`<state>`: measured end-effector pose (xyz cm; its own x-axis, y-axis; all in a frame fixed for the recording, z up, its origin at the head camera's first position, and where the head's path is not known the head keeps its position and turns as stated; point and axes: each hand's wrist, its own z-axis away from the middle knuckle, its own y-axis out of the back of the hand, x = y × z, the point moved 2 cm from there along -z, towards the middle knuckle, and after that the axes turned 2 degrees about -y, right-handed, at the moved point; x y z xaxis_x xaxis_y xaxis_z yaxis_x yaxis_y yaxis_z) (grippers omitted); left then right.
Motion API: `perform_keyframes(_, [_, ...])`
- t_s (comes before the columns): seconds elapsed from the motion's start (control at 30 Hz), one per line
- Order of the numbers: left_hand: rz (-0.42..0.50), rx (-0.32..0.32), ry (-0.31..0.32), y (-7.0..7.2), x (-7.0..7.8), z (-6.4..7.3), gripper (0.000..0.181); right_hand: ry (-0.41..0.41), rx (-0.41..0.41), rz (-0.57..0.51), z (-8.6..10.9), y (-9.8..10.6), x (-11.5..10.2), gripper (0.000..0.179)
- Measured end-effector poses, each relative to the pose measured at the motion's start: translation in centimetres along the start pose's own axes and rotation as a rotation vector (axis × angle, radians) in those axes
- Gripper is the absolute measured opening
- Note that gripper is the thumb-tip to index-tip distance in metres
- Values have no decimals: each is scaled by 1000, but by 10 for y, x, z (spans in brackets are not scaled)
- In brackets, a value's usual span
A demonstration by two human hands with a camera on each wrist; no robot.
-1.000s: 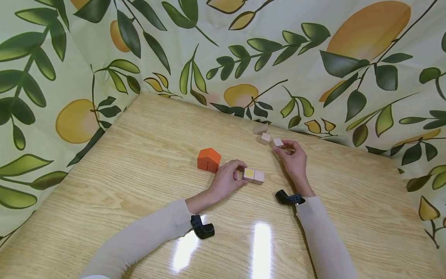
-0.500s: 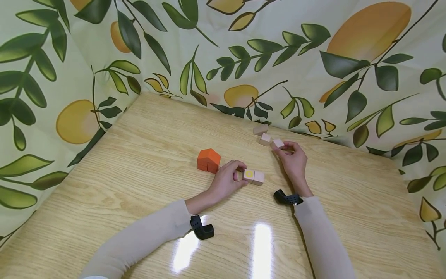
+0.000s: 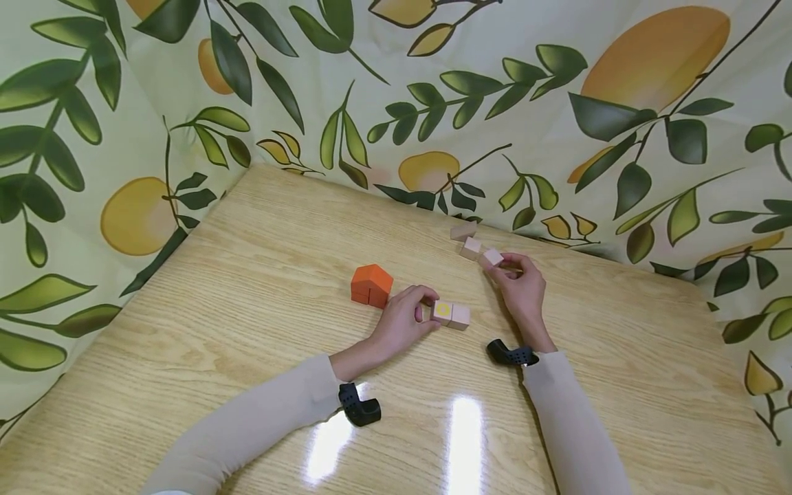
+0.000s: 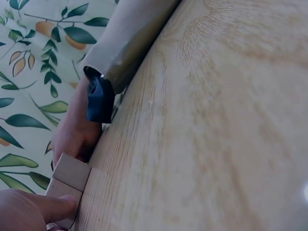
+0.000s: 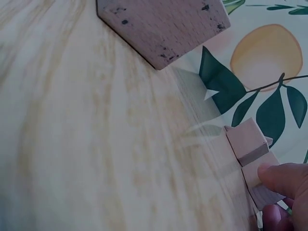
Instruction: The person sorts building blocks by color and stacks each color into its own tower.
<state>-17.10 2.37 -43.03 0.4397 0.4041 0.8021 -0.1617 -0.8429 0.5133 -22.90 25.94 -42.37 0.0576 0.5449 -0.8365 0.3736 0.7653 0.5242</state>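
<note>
One yellow-marked cube (image 3: 442, 310), pinched between thumb and fingers of the left hand (image 3: 399, 322), abuts a plain cube (image 3: 460, 317) right of frame centre; their joined long axis runs rightward, dipping slightly. Higher up, the right hand (image 3: 524, 290) pinches a diagonally turned cube (image 3: 492, 258).

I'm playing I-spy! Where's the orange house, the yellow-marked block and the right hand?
Orange house (image 3: 371, 284): head view, front of its roof.
Yellow-marked block (image 3: 441, 312): head view, its top face.
Right hand (image 3: 523, 287): head view, its middle.
</note>
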Motion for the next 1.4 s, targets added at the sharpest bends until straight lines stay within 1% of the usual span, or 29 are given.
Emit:
perform_keyframes(0.4, [1,0,6,0,0,0,40,47,-33,-18,2,-1,1,39])
perform_keyframes(0.5, [4,-2,5,0,0,1,40,49,-36,-59,3,0,1,39])
perform_keyframes(0.63, [9,-7,4,0,0,1,39,48,-51,-152,4,2,3,40])
perform_keyframes(0.73, [6,-7,1,0,0,0,39,47,-66,-201,6,3,5,42])
perform_keyframes(0.97, [5,-4,4,0,0,0,40,95,-138,-219,14,8,3,41])
perform_keyframes(1.1, [10,-6,5,0,1,1,40,125,-189,-243,21,11,-3,40])
perform_keyframes(1.23, [14,1,10,1,1,1,41,157,-262,-288,29,13,-13,38])
perform_keyframes(1.4, [13,2,16,2,2,0,41,231,-341,-289,48,19,-41,35])
